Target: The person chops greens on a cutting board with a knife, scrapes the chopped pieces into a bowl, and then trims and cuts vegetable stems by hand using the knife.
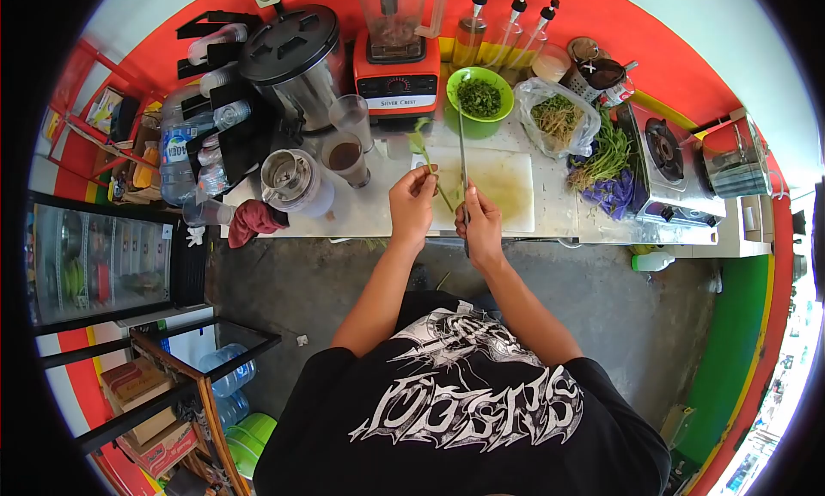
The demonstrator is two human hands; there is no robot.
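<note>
Black T-shirt (481, 384) below; beyond it, the left hand (412, 205) pinches a green stem (443, 195) above the cutting board (509, 186). It slants just left of the knife (462, 148), gripped by the right hand (480, 222), blade pointing away.

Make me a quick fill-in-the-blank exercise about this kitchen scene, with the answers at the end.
1. The right hand grips a ____.
2. The ____ hand holds a leafy stem.
3. The chopped greens lie in a bowl coloured ____.

Missing words: knife; left; green.
</note>
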